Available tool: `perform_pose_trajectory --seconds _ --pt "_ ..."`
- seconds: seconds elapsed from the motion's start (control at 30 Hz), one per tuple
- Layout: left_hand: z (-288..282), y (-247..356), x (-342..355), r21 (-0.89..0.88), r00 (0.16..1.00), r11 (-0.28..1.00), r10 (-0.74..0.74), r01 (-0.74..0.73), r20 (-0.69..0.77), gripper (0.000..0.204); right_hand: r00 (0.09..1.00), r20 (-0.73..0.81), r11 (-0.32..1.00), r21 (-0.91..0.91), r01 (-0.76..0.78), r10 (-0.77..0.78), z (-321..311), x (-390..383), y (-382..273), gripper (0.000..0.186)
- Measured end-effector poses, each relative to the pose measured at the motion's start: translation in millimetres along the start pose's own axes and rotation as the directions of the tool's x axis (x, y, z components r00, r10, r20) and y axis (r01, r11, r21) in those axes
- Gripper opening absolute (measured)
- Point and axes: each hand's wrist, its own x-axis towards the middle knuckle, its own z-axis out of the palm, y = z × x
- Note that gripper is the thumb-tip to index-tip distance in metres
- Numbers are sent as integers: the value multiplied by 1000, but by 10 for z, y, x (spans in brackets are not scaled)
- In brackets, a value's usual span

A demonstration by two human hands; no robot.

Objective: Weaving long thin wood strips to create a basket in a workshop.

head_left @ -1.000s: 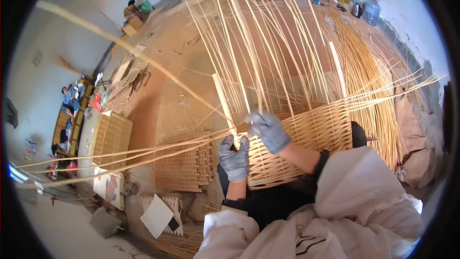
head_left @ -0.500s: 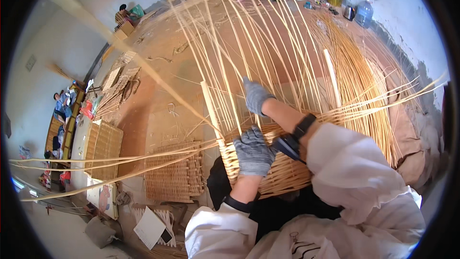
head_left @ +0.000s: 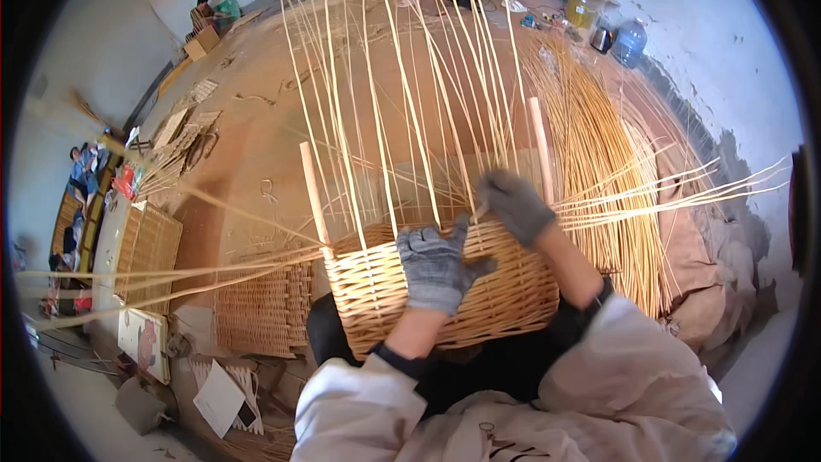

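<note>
A half-woven wicker basket point(head_left: 368, 282) rests upright before me, with tall pale stakes rising from its rim and a thick wooden post point(head_left: 315, 192) at the left corner. My left hand point(head_left: 438, 269), in a grey knit glove, lies against the near wall, fingers spread over the rim and thumb out to the right. Just right of it, my gloved right hand point(head_left: 518, 207) is at the rim, somewhat blurred. Its curled fingers pinch a pale wicker rod point(head_left: 481, 212) beside a stake. Loose rod ends fan out past both sides of the basket.
A large bundle of rods point(head_left: 603, 180) lies to the right. Woven panels point(head_left: 263, 312) and a woven box point(head_left: 147, 248) stand at the left. Farther off are a water jug point(head_left: 629, 41), a cardboard box point(head_left: 202, 43) and several people.
My right hand has come down from among the stakes to the rim, and right of my left hand. The view has shifted, and the right-hand fingers now close near the weave.
</note>
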Motion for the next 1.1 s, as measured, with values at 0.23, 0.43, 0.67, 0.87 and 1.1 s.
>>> perform_pose_trajectory --seconds 0.23,0.43,0.67,0.87,1.1 --pt "-9 78 9 129 934 990 -12 62 -357 67 957 -193 724 689 -26 218 -408 -239 302 43" --pt "-144 801 418 -152 987 986 90 -69 130 79 959 -162 834 -541 112 -234 -916 -50 147 50" --pt "-77 1034 427 -129 954 989 112 -78 279 73 771 -348 678 722 -142 533 -1387 -847 610 24" --pt "37 1101 389 -296 965 944 67 -144 -254 56 937 -168 923 -294 250 -307 -977 -809 -665 20" --pt "-107 505 437 -472 963 859 83 -199 -256 34 603 -471 765 393 -510 644 -1749 -737 -207 27"
